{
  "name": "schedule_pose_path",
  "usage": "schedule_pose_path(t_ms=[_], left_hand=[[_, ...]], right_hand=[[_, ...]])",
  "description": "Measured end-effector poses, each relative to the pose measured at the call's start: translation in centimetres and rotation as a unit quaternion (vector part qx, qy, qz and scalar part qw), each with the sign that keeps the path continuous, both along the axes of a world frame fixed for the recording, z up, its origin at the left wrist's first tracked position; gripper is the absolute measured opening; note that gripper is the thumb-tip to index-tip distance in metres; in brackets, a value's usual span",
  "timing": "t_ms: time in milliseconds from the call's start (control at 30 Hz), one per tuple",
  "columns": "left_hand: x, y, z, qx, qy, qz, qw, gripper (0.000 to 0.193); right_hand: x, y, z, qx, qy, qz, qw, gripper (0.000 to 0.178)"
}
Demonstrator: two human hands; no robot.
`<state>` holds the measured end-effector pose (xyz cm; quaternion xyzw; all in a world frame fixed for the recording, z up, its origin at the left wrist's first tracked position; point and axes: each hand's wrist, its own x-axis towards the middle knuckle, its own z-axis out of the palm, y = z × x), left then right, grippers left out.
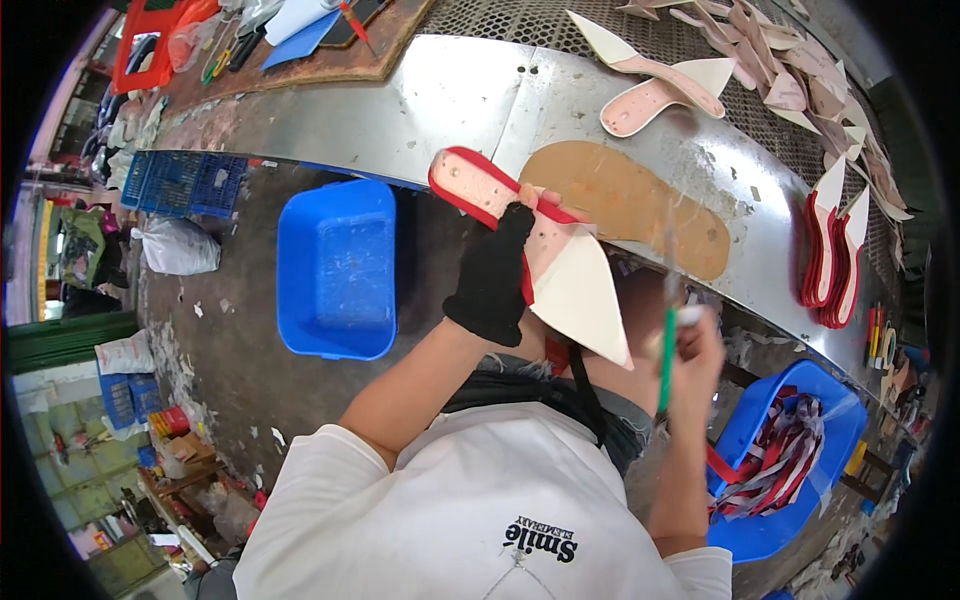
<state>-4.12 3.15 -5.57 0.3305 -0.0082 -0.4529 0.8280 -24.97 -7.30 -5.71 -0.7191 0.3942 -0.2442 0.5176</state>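
My left hand (492, 275), in a black fingerless glove, is wrapped around the waist of a pointed shoe insole (530, 255), fingers closed on it with the thumb lying across the pink face. I hold it up off the table (440, 100), tilted so the red-bound heel end points away from me and the cream pointed toe comes down toward my lap; that angle seems meant to turn the edge toward my other hand. My right hand (695, 345) is blurred, but its fingers are closed around a thin green-handled tool (666, 360), probably a brush, held nearly upright just beside the toe of the insole; I cannot tell whether its tip touches the edge. On the metal table just beyond the insole lies a flat brown sole-shaped board (640, 205), likely a working pad. Farther off are two pink insoles (660, 90) with cream toes, and at the right a stack of red-edged insoles (832, 255) standing on edge, near enough to reach. A blue tub (338, 270) sits on the floor at my left, and another blue bin (790, 470) with red and white strips (775, 455) stands by my right knee, close under the working hand.
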Motion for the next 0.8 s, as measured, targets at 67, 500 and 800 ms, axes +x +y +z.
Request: schedule_pose_path(t_ms=[67, 500, 800], left_hand=[[-0.1, -0.5, 0.5, -0.002, -0.021, -0.015, 1.000, 0.027], [-2.3, -2.9, 3.4, 0.063, -0.291, -0.032, 0.954, 0.022], [-1.0, -3.5, 2.3, 0.137, -0.512, -0.051, 0.847, 0.026]], right_hand=[[1.1, -3.9, 2.2, -0.063, 0.093, -0.059, 0.992, 0.021], [7.1, -4.8, 4.4, 0.112, 0.016, 0.262, 0.958, 0.023], [7.3, -4.4, 3.6, -0.125, -0.058, 0.173, 0.975, 0.021]])
